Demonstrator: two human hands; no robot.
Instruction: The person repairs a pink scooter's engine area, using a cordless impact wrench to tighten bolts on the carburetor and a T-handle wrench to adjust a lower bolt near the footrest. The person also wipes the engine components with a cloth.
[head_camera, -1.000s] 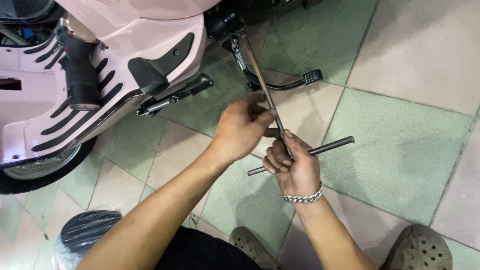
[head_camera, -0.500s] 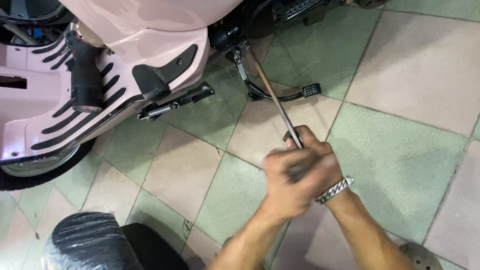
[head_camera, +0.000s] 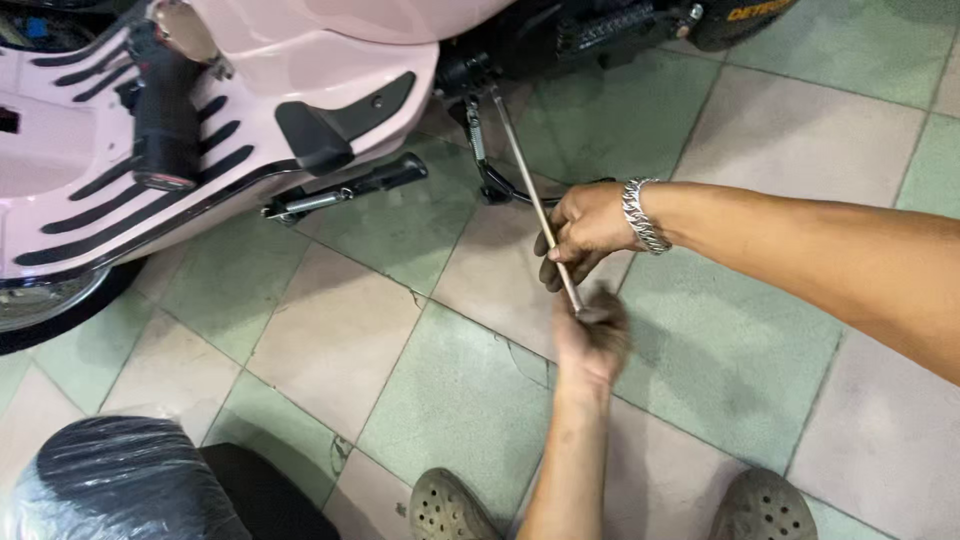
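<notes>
Down on the tiled floor (head_camera: 760, 130), a person crouches beside a pink scooter (head_camera: 250, 90); a long thin metal rod (head_camera: 530, 195) runs slantwise from the dark underside of the scooter, near the stand spring, down towards the hands; the right hand (head_camera: 585, 235), with a silver chain bracelet (head_camera: 640, 215) at its wrist, has its fingers curled closed around the lower part of the rod; the left hand (head_camera: 592, 335) sits just below, at the rod's near end, blurred, so I cannot tell whether its fingers are clasped on it; a black footpeg (head_camera: 345, 190) juts out under the scooter's floorboard; two grey clogs (head_camera: 450, 505) show at the bottom edge; a black plastic-wrapped seat (head_camera: 120, 480) stands at the lower left.
</notes>
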